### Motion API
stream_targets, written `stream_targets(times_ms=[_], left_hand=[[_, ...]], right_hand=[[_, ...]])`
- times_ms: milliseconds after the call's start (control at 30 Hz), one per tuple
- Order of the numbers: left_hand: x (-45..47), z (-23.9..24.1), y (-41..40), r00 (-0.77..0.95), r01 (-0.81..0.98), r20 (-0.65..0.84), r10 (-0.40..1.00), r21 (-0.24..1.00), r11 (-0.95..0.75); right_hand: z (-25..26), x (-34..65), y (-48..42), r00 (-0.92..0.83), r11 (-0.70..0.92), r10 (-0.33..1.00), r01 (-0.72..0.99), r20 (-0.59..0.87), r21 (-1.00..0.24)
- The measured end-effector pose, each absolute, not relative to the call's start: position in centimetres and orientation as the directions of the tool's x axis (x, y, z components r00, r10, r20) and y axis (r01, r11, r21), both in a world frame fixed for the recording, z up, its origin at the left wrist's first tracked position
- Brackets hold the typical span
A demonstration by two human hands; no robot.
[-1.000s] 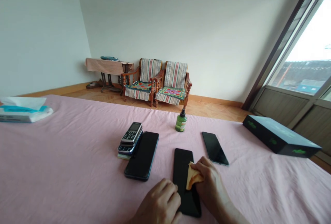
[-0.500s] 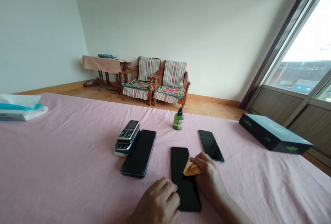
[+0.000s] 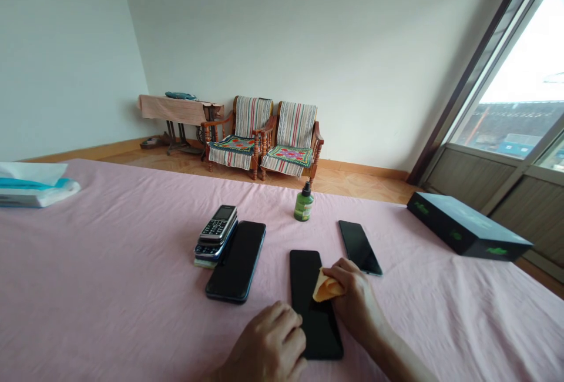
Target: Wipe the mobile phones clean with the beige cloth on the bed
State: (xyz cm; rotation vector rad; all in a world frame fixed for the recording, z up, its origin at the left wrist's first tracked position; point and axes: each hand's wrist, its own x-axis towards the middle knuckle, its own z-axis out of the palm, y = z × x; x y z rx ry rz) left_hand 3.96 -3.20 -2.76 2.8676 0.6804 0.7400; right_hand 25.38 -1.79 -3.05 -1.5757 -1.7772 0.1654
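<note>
- Pink fabric table cover [image 3: 110,288] spread under everything, lying as before.
- Dark rectangular box with green marks [image 3: 467,226] at far right, unmoved.
- Flat black smartphone [image 3: 304,270] face up at the cover's near middle, same spot as half a second ago.
- Left hand [image 3: 268,349] loosely curled, fingertips against that phone's near left edge, gripping nothing.
- Right hand [image 3: 355,302] pinched around the cloth below.
- Crumpled yellow cloth [image 3: 325,289] pressed on the screen, slightly nearer the far end than a second ago.

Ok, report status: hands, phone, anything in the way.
Left hand on the black phone, near edge. Right hand holds a yellow cloth on its screen. Green bottle stands beyond, clear.
</note>
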Motion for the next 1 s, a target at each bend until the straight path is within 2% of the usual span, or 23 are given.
stream_targets(times_ms=[200, 433, 867, 1000], left_hand=[[3.9, -2.4, -3.4, 0.779, 0.393, 0.430, 0.456, 0.232, -0.890], [3.9, -2.1, -3.2, 0.762, 0.395, 0.430, 0.484, 0.283, -0.874], [3.9, -1.9, -3.4, 0.755, 0.433, 0.390, 0.528, 0.309, -0.847], [3.9, -2.0, -3.4, 0.758, 0.422, 0.394, 0.520, 0.312, -0.851]], right_hand=[[-3.1, 25.3, -0.1, 0.003, 0.279, 0.885, 0.797, 0.465, -0.536], [-2.4, 24.2, -3.0, -0.089, 0.317, 0.888, 0.829, 0.452, -0.461], [-2.5, 22.8, -2.8, -0.105, 0.346, 0.883, 0.803, 0.457, -0.485], [-2.9, 23.0, -2.5, -0.021, 0.315, 0.879, 0.776, 0.476, -0.547]])
